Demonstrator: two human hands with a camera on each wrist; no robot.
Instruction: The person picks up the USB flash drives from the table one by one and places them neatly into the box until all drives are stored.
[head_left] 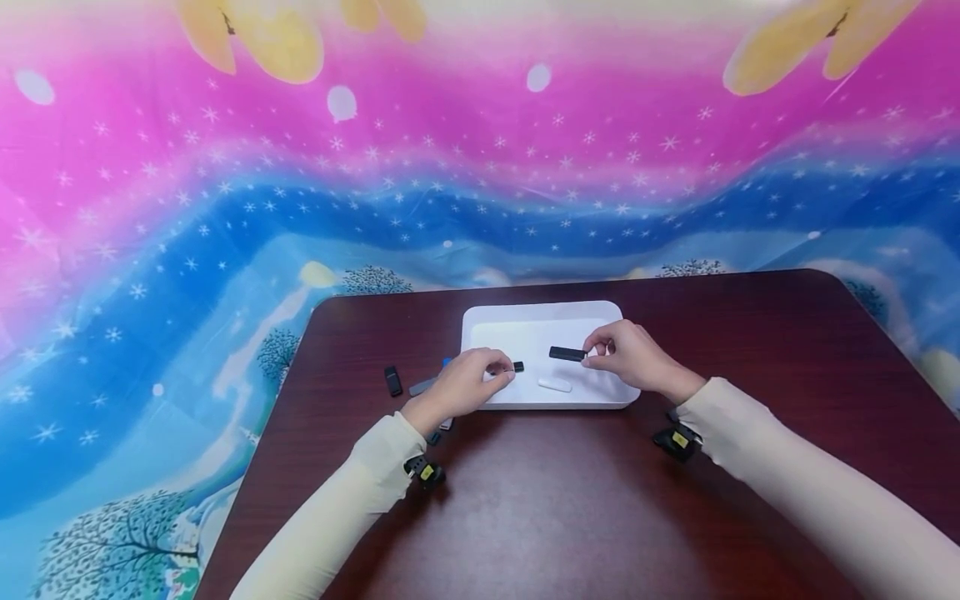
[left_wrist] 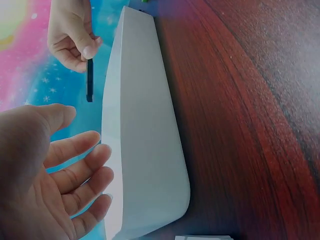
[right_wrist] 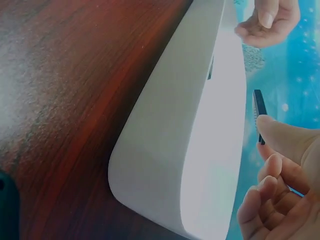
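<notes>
My right hand [head_left: 626,357] pinches one end of a slim black USB stick [head_left: 567,354] between thumb and fingertips, above the white tray [head_left: 542,406]. In the right wrist view the same stick [right_wrist: 259,102] points away from the thumb. My left hand [head_left: 471,383] hovers over the tray's left part; the left wrist view shows its fingers [left_wrist: 82,172] loosely bent and apart, with nothing between them. Just past its fingertips in the head view is a small black piece [head_left: 518,367], apparently inside the tray. A white stick [head_left: 555,385] lies in the tray near its front wall.
Left of the tray, a black stick [head_left: 393,381] lies on the dark wooden table [head_left: 540,517]. A grey stick [head_left: 422,387] and several other small pieces are partly hidden by the left hand and forearm. A patterned cloth [head_left: 480,167] hangs behind the table.
</notes>
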